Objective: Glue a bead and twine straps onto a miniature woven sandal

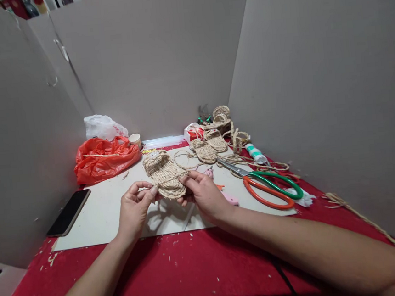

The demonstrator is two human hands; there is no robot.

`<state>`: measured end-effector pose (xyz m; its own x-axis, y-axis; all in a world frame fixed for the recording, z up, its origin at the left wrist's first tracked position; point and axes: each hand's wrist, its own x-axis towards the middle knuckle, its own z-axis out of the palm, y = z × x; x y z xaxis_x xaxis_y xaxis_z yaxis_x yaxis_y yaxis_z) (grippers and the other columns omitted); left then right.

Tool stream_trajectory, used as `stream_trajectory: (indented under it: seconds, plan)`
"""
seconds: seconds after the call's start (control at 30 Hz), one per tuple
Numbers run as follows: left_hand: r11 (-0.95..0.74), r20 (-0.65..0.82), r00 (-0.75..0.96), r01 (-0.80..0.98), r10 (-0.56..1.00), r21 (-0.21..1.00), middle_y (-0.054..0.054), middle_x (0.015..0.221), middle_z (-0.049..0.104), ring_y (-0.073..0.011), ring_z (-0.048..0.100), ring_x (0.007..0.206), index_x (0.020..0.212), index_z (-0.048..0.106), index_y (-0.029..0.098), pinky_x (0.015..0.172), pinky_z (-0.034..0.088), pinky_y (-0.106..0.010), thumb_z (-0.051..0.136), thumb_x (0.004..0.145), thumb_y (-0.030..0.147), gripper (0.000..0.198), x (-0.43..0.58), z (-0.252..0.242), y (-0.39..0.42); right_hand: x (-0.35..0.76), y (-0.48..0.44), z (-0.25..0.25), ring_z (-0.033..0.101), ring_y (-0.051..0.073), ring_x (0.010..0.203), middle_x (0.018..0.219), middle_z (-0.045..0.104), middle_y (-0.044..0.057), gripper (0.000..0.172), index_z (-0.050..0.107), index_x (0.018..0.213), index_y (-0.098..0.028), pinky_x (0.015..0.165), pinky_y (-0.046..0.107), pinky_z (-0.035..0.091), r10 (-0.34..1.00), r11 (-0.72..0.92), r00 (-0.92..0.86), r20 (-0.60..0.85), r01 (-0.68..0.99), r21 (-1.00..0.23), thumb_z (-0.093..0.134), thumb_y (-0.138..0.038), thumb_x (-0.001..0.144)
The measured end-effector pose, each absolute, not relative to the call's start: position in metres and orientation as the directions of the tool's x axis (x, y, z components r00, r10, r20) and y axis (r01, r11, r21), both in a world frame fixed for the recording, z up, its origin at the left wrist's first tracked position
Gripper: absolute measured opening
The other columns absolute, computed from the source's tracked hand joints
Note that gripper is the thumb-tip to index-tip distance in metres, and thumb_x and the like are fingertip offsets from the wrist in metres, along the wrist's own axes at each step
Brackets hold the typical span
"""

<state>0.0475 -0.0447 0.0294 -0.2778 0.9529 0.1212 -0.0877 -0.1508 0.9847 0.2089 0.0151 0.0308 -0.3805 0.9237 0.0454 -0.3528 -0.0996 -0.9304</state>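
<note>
A small woven straw slipper is held up over the white board, its near end toward me. My left hand pinches its left edge between thumb and fingers. On the other side, my right hand grips the lower right edge, fingertips partly hidden underneath. A thin straw strand crosses the slipper between both hands. Behind it lie two similar straw slippers, touching each other. Right of my right hand rest large scissors with one green and one orange handle.
A red plastic bag, a white bag, a paper cup and a phone stand or lie to the left. Straw cord, a green-and-white roll and green-handled pliers are on the right. Grey panels enclose the red table.
</note>
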Motion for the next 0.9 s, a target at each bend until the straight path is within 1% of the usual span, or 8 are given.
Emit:
stream_trajectory:
  seconds: [0.13, 0.3, 0.43, 0.57, 0.67, 0.73, 0.83, 0.9]
  plan:
    - [-0.163, 0.15, -0.307, -0.018, 0.94, 0.986, 0.001, 0.059, 0.066, -0.0097, 0.059, 0.058, 0.082, 0.057, 0.016, 0.062, 0.044, -0.02, 0.074, 0.074, 0.039, 0.03, 0.055, 0.029, -0.048, 0.209, 0.013, 0.03, 0.053, 0.009, 0.036, 0.054, 0.06, -0.006, 0.029, 0.051, 0.072, -0.02, 0.037, 0.02, 0.045, 0.923, -0.101, -0.383, 0.047, -0.358, -0.928, 0.068, -0.043, 0.067]
    - [-0.271, 0.299, -0.379, 0.128, 0.876, 0.954, 0.001, 0.062, 0.062, -0.0089, 0.054, 0.059, 0.074, 0.064, 0.014, 0.063, 0.044, -0.021, 0.073, 0.075, 0.037, 0.025, 0.059, 0.029, -0.049, 0.207, 0.013, 0.029, 0.052, 0.01, 0.036, 0.054, 0.06, -0.005, 0.03, 0.051, 0.071, -0.02, 0.036, 0.021, 0.045, 0.934, -0.061, -0.348, 0.083, -0.381, -0.922, 0.068, -0.044, 0.067]
    - [-0.327, 0.403, -0.419, 0.242, 0.814, 0.913, 0.001, 0.065, 0.063, -0.01, 0.055, 0.063, 0.077, 0.069, 0.015, 0.064, 0.045, -0.021, 0.073, 0.075, 0.034, 0.02, 0.063, 0.029, -0.051, 0.209, 0.013, 0.031, 0.055, 0.011, 0.039, 0.056, 0.06, -0.005, 0.027, 0.051, 0.071, -0.021, 0.038, 0.022, 0.046, 0.929, 0.001, -0.341, 0.14, -0.378, -0.926, 0.066, -0.043, 0.068]
    - [-0.351, 0.417, -0.412, 0.229, 0.81, 0.908, 0.001, 0.067, 0.065, -0.01, 0.056, 0.06, 0.081, 0.07, 0.016, 0.059, 0.047, -0.021, 0.074, 0.073, 0.034, 0.02, 0.065, 0.032, -0.05, 0.211, 0.015, 0.033, 0.056, 0.011, 0.04, 0.061, 0.063, -0.004, 0.025, 0.05, 0.071, -0.022, 0.037, 0.022, 0.045, 0.928, 0.027, -0.332, 0.167, -0.389, -0.921, 0.065, -0.041, 0.068]
    - [-0.38, 0.418, -0.394, 0.174, 0.819, 0.909, -0.001, 0.078, 0.07, -0.012, 0.063, 0.07, 0.082, 0.07, 0.016, 0.071, 0.051, -0.024, 0.079, 0.068, 0.029, 0.022, 0.063, 0.035, -0.048, 0.211, 0.018, 0.033, 0.055, 0.011, 0.039, 0.056, 0.061, -0.005, 0.024, 0.05, 0.071, -0.022, 0.036, 0.022, 0.045, 0.926, 0.03, -0.337, 0.168, -0.379, -0.925, 0.066, -0.04, 0.069]
    - [-0.37, 0.408, -0.383, 0.171, 0.829, 0.913, -0.003, 0.085, 0.072, -0.0141, 0.065, 0.079, 0.084, 0.071, 0.016, 0.079, 0.052, -0.026, 0.08, 0.067, 0.029, 0.023, 0.061, 0.037, -0.047, 0.211, 0.02, 0.032, 0.054, 0.011, 0.038, 0.052, 0.06, -0.005, 0.026, 0.051, 0.071, -0.022, 0.036, 0.021, 0.045, 0.924, 0.028, -0.343, 0.168, -0.379, -0.925, 0.067, -0.042, 0.069]
    - [-0.324, 0.385, -0.39, 0.213, 0.837, 0.922, -0.006, 0.089, 0.074, -0.0162, 0.066, 0.082, 0.087, 0.074, 0.016, 0.082, 0.051, -0.029, 0.076, 0.071, 0.033, 0.023, 0.058, 0.038, -0.047, 0.209, 0.022, 0.031, 0.053, 0.011, 0.036, 0.051, 0.06, -0.005, 0.031, 0.051, 0.069, -0.021, 0.034, 0.02, 0.043, 0.922, 0.017, -0.348, 0.166, -0.393, -0.919, 0.07, -0.046, 0.067]
    - [-0.329, 0.395, -0.412, 0.225, 0.821, 0.917, -0.007, 0.091, 0.074, -0.0167, 0.066, 0.085, 0.084, 0.074, 0.015, 0.083, 0.051, -0.029, 0.076, 0.071, 0.033, 0.022, 0.057, 0.037, -0.046, 0.208, 0.021, 0.03, 0.053, 0.011, 0.036, 0.051, 0.06, -0.005, 0.034, 0.05, 0.069, -0.021, 0.033, 0.02, 0.043, 0.923, 0.007, -0.352, 0.159, -0.397, -0.918, 0.072, -0.047, 0.064]
